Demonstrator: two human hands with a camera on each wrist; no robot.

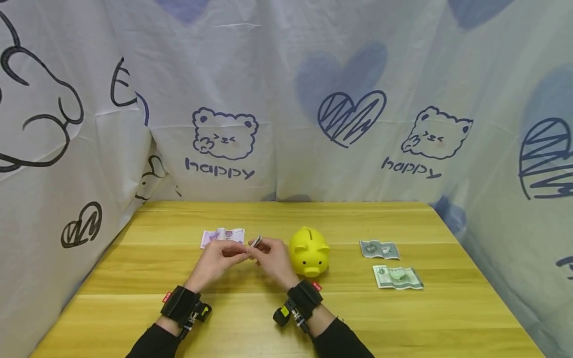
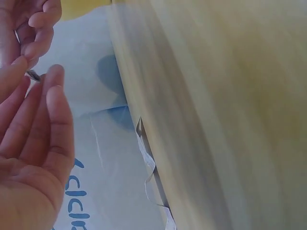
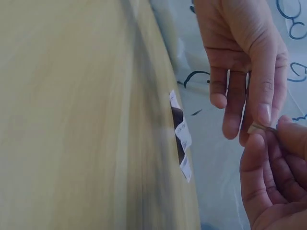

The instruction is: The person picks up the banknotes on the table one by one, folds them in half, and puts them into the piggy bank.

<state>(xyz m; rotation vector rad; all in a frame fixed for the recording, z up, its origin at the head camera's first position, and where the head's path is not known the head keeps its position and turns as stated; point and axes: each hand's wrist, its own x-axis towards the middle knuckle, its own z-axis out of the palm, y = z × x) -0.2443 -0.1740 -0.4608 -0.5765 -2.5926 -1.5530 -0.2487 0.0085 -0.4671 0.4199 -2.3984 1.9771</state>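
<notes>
Both hands meet over the table, left of a yellow piggy bank. Between their fingertips is a small, narrow folded banknote. My left hand pinches one end of it, and its thumb lies along the note in the right wrist view. From the other side, my right hand pinches the note between thumb and fingers. Only a short tip of the folded note shows; fingers cover the rest. A purple banknote lies flat just behind the left hand, partly hidden by it.
To the right of the piggy bank, a grey-green banknote lies behind a green one. Both are slightly creased. The wooden table is bordered at the back and sides by a hanging printed cloth.
</notes>
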